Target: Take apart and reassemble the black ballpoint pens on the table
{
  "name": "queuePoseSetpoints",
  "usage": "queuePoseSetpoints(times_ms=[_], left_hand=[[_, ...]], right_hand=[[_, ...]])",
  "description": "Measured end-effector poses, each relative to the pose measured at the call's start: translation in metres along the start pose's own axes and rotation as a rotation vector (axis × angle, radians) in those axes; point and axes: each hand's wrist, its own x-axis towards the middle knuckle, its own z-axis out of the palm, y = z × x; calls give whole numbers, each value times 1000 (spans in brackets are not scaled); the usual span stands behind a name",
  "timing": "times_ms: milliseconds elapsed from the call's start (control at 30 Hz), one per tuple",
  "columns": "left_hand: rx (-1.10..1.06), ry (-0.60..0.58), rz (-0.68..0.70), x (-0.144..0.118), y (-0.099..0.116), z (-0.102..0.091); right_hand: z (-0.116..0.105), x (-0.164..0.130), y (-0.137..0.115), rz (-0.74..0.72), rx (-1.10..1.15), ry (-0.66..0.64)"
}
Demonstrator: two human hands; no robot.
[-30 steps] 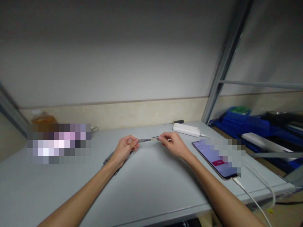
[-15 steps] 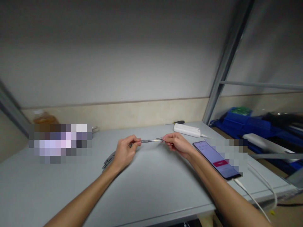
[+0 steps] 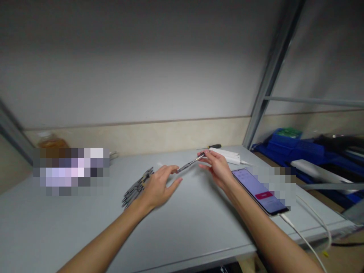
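A slim grey-and-silver pen (image 3: 190,164) is held up slantwise above the table, its right end higher. My right hand (image 3: 217,165) pinches that upper end between thumb and fingertips, the other fingers loosely spread. At the lower end is my left hand (image 3: 161,185), thumb stretched well apart from the fingers. Its fingertips touch or nearly touch the pen without closing round it. Behind my left wrist, a pile of similar grey pens (image 3: 138,185) lies on the table, partly covered by the hand.
A phone (image 3: 257,189) with a lit screen and a white cable lies right of my right forearm. Behind that hand are a white power strip or adapter (image 3: 231,157) and a screwdriver (image 3: 215,146). A bottle of amber liquid (image 3: 52,142) stands far left beside a blurred patch. Metal posts frame the table.
The pen has gone from level to slanted, its right end rising with my right hand. My left hand has loosened its pinch and spread its thumb, and more of the pen pile shows.
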Motion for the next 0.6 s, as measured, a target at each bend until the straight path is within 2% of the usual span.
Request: queuePoseSetpoints(times_ms=[233, 600], left_hand=[[-25, 50, -106, -2, -6, 1], [49, -28, -84, 0, -2, 0]], right_hand=[[-5, 6, 4, -218, 62, 162], [-2, 4, 7, -265, -7, 51]])
